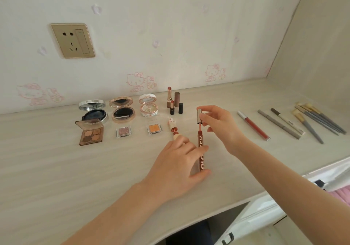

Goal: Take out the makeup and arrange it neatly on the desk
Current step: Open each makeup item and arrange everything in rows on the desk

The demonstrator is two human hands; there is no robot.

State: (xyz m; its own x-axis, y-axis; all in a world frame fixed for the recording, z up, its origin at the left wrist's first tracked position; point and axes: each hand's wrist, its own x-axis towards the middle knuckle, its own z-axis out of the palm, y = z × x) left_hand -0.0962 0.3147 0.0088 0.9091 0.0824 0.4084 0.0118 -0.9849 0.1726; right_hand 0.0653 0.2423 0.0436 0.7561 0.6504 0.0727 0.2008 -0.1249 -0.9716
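Note:
My left hand [180, 163] grips a dark red lip gloss tube [201, 146] lying on the pale desk [56, 165]. My right hand [219, 125] pinches its silver cap [199, 117], pulled a little way off the tube so the thin wand shows. Just left of the tube lies a small cream and red lip product [173, 127]. Behind it stand two uncapped lipsticks [170, 100] with their caps beside them. Three open compacts [123, 108] line the back, with an eyeshadow quad [91, 133] and two single shadows [154, 128] in front.
To the right lie a red lip gloss [253, 125], two pencils [279, 124] and several brushes [318, 121]. A wall socket [73, 40] sits on the back wall. A side wall closes the desk at the far right. A white drawer unit [265, 212] stands below the desk's front edge.

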